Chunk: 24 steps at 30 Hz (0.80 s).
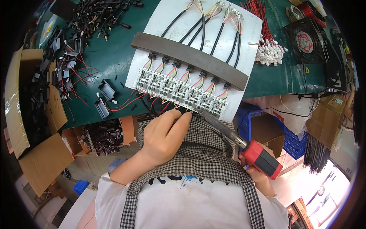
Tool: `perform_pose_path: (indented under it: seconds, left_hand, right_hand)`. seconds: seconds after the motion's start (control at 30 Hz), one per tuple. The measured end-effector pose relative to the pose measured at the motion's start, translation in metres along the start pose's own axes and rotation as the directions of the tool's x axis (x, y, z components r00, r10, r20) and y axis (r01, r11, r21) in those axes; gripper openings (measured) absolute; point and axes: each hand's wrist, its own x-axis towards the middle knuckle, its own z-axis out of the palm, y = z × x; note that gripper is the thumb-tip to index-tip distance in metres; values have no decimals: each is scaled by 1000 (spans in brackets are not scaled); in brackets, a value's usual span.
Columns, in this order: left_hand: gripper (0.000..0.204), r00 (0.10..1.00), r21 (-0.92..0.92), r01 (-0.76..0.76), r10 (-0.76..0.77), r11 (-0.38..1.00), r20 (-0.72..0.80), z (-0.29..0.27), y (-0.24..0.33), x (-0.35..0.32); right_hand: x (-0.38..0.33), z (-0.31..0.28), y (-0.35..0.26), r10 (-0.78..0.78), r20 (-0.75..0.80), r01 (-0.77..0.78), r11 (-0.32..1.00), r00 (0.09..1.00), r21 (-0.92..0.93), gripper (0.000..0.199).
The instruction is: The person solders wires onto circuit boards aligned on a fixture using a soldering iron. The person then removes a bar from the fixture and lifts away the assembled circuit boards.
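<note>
Far left of both hands: open cardboard boxes [23,114] holding black plastic parts, hanging off the edge of the green surface [110,61]. Up-left of the left hand, a heap of black connector leads [99,17] and loose red wires with black housings [70,76]. Closer in, two black finned housings [105,97] with red leads, just up-left of the left hand.

Left hand [164,135]: fingers pinched narrow on a thin red wire [182,111], fingertips right at the near edge of the circuit board strip [181,91]. Hand rests over the checked apron [198,152].

The circuit board strip sits directly above the left hand and up-left of the right hand, on a white jig plate [248,45]. A dark curved clamp bar [190,57] lies across the plate just beyond the strip, pinning a row of black cables [198,30] with red/yellow leads running to the boards.

Right hand [259,171]: closed around the red-and-black handle of a soldering iron [244,143]. The shaft runs up-left from the hand and the tip meets the near edge of the strip, just beside the left fingertips. Hand mostly hidden behind the handle.

Up-right of the right hand: a bundle of red wires with white connectors [267,45], then a black square fan [305,40]. Right of that hand, below the surface edge, a blue crate [289,141] and a cardboard box [328,114].
</note>
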Motion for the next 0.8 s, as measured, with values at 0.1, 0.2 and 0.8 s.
perform_pose_path:
  seconds: [0.1, 0.2, 0.8]
  left_hand:
    - [27, 999, -19, -6, 6, 1000, -35, 4, 0, -1]
    - [26, 999, -2, 4, -4, 1000, -46, 4, 0, -1]
    - [27, 998, -50, 3, -6, 999, -56, 6, -1, -3]
  right_hand:
    - [2, 1, -1, 5, -4, -5, 1000, 1000, 9, 70]
    - [10, 2, -5, -36, 1, 36, 999, 999, -16, 69]
    - [13, 4, -5, -52, 25, 54, 997, 998, -61, 67]
